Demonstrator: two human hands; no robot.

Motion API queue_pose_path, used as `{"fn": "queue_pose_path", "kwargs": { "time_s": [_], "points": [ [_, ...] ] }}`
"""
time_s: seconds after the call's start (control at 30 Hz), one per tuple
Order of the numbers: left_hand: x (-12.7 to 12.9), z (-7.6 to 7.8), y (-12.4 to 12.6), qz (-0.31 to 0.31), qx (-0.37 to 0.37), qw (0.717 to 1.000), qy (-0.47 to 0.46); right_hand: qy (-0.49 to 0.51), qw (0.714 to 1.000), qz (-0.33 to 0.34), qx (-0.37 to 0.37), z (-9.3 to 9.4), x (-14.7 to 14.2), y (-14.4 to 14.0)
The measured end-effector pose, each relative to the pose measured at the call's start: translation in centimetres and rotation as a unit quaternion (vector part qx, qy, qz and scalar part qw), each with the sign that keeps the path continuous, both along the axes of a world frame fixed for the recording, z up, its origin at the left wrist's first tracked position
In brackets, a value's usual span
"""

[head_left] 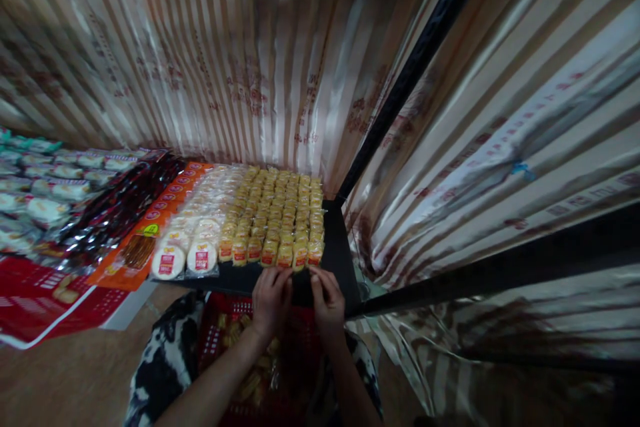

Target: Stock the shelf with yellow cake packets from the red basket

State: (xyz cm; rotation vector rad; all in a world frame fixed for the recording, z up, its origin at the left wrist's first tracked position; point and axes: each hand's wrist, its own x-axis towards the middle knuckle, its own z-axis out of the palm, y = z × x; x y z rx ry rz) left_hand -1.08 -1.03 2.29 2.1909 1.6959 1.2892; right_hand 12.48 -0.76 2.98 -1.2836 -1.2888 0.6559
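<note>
Nearest the camera, a red basket (227, 327) holding wrapped snacks is seen below the forearms, resting against black-and-white patterned clothing (165, 360). Just above it, the left hand (270, 300) and the right hand (327, 300) are held side by side at the front edge of a black shelf (340, 253). The fingers of both hands are curled inward, and the fingertips are placed at the front row of the small yellow packets (280, 213); whether a packet is actually pinched in either grip cannot be told, since the spot is dark and small. The yellow packets are laid in tight rows that fill the right part of the shelf, up to its back edge. Just beside them, to the left, round white cakes (200, 247) in clear wrap are stacked in rows. Further left, orange flat packs (145, 240) and dark glossy packs (125, 203) are spread out, with white wrapped goods (50, 193) beyond them. Behind everything, a striped shiny curtain (225, 47) is hung, and a black pole (425, 47) is seen rising from the shelf corner.
</note>
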Motion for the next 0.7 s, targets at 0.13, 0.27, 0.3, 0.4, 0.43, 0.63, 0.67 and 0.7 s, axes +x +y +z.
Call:
{"fn": "queue_pose_path", "kwargs": {
  "time_s": [0.13, 0.27, 0.3, 0.4, 0.43, 0.63, 0.67, 0.7],
  "points": [
    [-0.2, 0.0, 1.7, 0.009, 0.005, 1.000, 0.019, -0.103, 0.994, 0.039, 0.011, -0.4, -0.9, 1.0],
    [-0.1, -0.6, 2.5, 0.003, 0.024, 0.999, 0.031, -0.158, 0.986, 0.048, 0.001, -1.6, -0.8, 1.6],
    [0.0, -0.8, 2.5, -0.001, 0.030, 0.999, 0.029, -0.165, 0.985, 0.051, 0.001, -1.9, -0.7, 1.6],
    [-0.2, -1.1, 2.4, -0.017, 0.044, 0.999, 0.022, -0.174, 0.984, 0.047, 0.011, -2.2, -0.6, 1.2],
    [-0.3, -1.1, 2.2, -0.020, 0.046, 0.999, 0.021, -0.173, 0.984, 0.040, 0.017, -2.2, -0.6, 1.1],
    [-1.7, -0.3, 1.6, 0.015, 0.056, 0.998, 0.034, -0.153, 0.987, -0.017, 0.052, -1.4, -0.1, 1.4],
    [-1.9, -0.2, 1.7, 0.019, 0.057, 0.998, 0.034, -0.155, 0.986, -0.018, 0.053, -1.3, 0.0, 1.7],
    [-2.0, 0.0, 1.9, 0.019, 0.058, 0.998, 0.034, -0.158, 0.986, -0.017, 0.053, -1.3, 0.1, 1.9]
  ]
}}
